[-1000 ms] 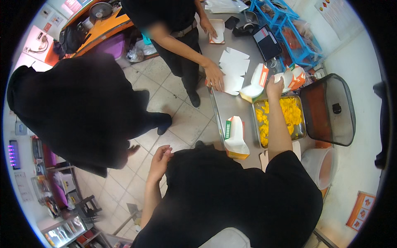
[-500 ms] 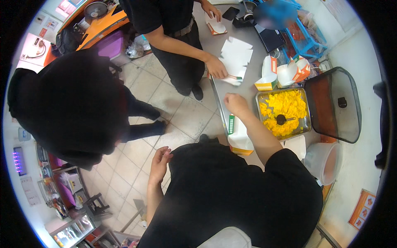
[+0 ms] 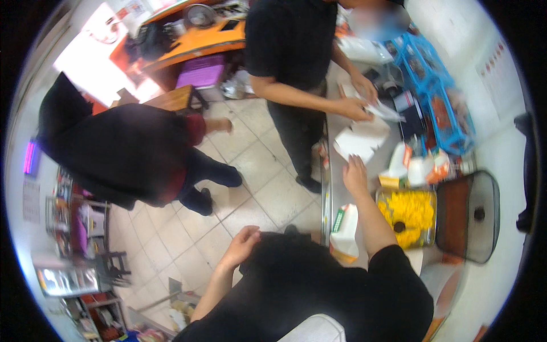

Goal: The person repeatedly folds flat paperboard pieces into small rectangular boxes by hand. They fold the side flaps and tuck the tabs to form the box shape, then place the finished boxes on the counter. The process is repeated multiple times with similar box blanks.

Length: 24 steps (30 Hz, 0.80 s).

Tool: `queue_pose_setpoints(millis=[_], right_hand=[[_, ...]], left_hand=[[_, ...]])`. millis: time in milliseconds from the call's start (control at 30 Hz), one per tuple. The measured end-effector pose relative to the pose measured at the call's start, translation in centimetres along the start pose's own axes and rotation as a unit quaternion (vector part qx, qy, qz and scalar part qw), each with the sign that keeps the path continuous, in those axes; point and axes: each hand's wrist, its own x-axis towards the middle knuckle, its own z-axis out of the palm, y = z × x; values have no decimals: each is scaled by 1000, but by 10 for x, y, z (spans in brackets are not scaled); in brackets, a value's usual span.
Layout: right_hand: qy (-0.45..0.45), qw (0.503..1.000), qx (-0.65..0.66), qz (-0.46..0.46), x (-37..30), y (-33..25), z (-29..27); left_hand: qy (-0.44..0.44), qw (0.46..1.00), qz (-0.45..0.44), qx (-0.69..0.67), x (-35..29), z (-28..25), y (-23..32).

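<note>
My right hand [image 3: 355, 174] reaches forward over the steel table with its fingers stretched out. Its fingertips are at the near edge of a flat white carton blank [image 3: 364, 138]; whether they touch it I cannot tell. Near my waist hangs my left hand [image 3: 243, 244], empty, its fingers loosely extended. A white carton with green and yellow sides [image 3: 346, 232] stands left of my right forearm. To the right of that forearm, a metal tray [image 3: 435, 228] holds yellow food pieces [image 3: 407, 214] with a dark round thing among them. Across the table, a co-worker's hands [image 3: 359, 105] handle another white carton piece [image 3: 387, 111].
Made-up cartons [image 3: 421, 170] stand behind the tray. A dark mesh cover [image 3: 478, 228] leans by the wall, with a clear plastic tub [image 3: 447, 288] nearer me. Blue baskets [image 3: 441, 114] line the back right. Another person in black [image 3: 131, 154] stands on the tiled floor at left.
My right hand has stretched forward and its fingers have opened out. The co-worker's hands have come together on a carton piece. The whole view has shifted; the person at left now extends a hand.
</note>
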Motion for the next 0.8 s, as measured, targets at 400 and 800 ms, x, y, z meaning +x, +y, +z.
queue_pose_setpoints(millis=[400,800], right_hand=[[-251,967,-10,40,26,41,-12],[-279,954,76,81,-3,52,-39]], left_hand=[[107,987,-9,-120,-21,-14,-3],[-7,997,12,-78,13,8,0]])
